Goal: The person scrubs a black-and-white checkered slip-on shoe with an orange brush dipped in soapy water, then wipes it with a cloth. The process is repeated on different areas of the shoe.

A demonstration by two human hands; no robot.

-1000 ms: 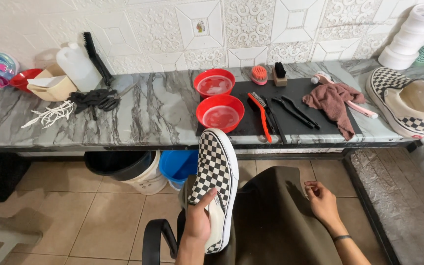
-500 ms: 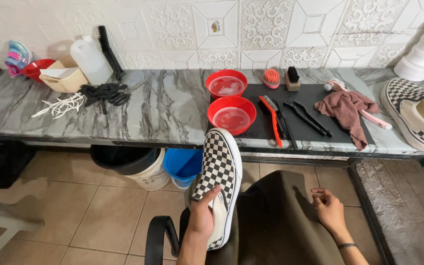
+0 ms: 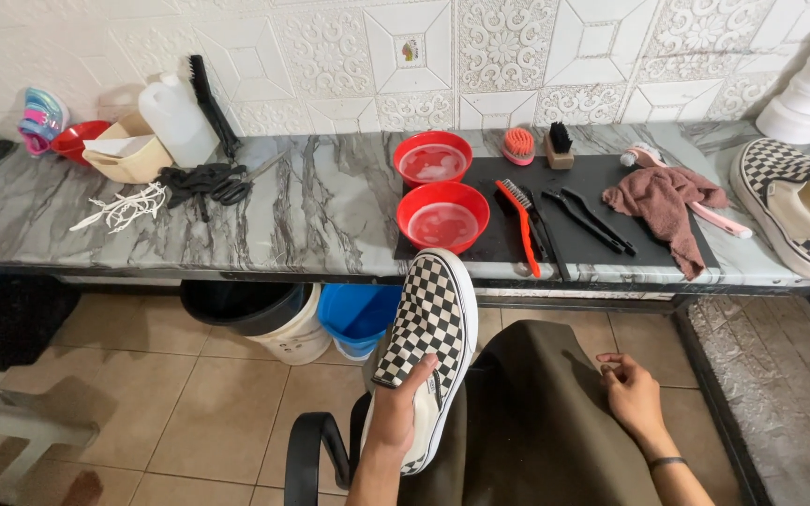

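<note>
Checkered slip-on shoe [image 3: 428, 328] gripped at bottom centre of frame.
The left hand [image 3: 398, 412] clasps its heel, toe pointing up toward the tabletop [image 3: 311, 211]; the right hand [image 3: 632, 394], well apart, rests apparently loosely curled, empty, on the dark apron [image 3: 527, 422].

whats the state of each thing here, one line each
left hand: gripping the checkered shoe
checkered shoe: held toe-up off the counter
right hand: empty, resting on lap
near red bowl: upright, holds liquid
far red bowl: upright, holds liquid
brown cloth: crumpled on black mat
second shoe: lying on counter
</note>
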